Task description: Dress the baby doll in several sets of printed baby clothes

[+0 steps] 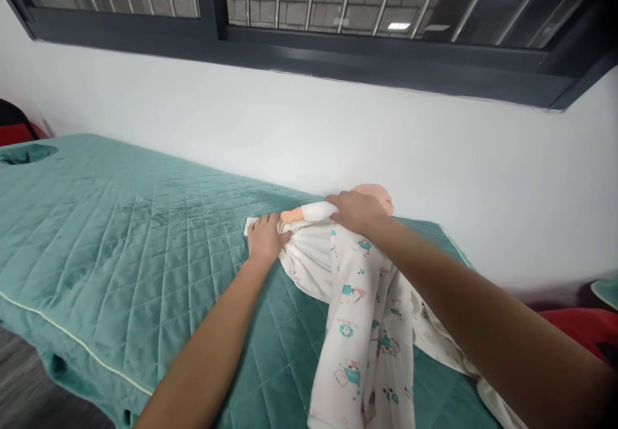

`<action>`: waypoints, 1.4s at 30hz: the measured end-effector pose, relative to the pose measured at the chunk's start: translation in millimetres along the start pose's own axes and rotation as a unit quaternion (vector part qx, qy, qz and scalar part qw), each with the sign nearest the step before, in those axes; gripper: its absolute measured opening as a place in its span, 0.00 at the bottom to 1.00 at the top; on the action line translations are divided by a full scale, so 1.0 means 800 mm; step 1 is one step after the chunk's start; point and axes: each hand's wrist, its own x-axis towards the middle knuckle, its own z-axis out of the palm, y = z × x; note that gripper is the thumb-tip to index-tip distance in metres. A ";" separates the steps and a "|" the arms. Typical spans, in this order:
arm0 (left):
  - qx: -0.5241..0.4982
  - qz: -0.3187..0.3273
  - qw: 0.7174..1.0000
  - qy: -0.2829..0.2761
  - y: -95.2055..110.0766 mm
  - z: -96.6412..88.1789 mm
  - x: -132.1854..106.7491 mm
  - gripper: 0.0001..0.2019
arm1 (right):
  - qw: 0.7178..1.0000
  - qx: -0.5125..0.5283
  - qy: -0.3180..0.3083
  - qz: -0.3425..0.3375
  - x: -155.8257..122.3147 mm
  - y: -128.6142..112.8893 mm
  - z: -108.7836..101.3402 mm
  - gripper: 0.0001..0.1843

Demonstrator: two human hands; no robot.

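Observation:
A baby doll (374, 194) lies on a teal quilted massage bed (125, 236), head toward the wall. It wears a white sleeve, its small hand sticking out to the left. My right hand (355, 213) wraps over the doll's arm and shoulder. My left hand (264, 239) is closed on the edge of a white cloth (309, 255) right beside the doll's hand. A white garment printed with small teal animals (362, 326) drapes from the doll toward me over the bed's edge.
The bed stands against a white wall (434, 145) under a dark-framed barred window (367, 55). A face hole (26, 153) is at the bed's far left end. Red furniture (584, 332) shows at the right, and dark floor (29, 397) at lower left.

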 end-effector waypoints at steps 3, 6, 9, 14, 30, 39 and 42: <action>-0.084 -0.017 0.995 0.044 -0.003 0.004 0.006 0.28 | 1.000 0.006 0.004 -0.015 0.005 -0.014 0.010 0.16; -0.076 0.073 0.993 0.047 -0.005 0.006 0.012 0.28 | 0.999 0.008 0.005 -0.037 0.014 -0.033 0.022 0.14; -0.037 0.155 0.987 0.002 -0.005 0.007 0.014 0.26 | 0.998 0.011 0.003 -0.060 0.021 -0.048 0.031 0.12; -0.017 0.144 0.989 -0.018 -0.005 0.005 0.012 0.22 | 0.988 0.120 0.059 -0.075 0.005 -0.038 0.035 0.18; 0.014 0.080 0.996 0.026 -0.007 0.011 0.013 0.19 | 0.934 0.190 0.219 0.208 -0.108 0.097 0.162 0.24; -0.008 0.073 0.997 0.008 -0.010 0.015 0.010 0.19 | 0.906 0.219 0.196 0.306 -0.126 0.129 0.172 0.20; -0.003 0.080 0.996 0.025 -0.007 0.012 0.002 0.23 | 0.907 0.200 0.160 0.334 -0.123 0.122 0.172 0.19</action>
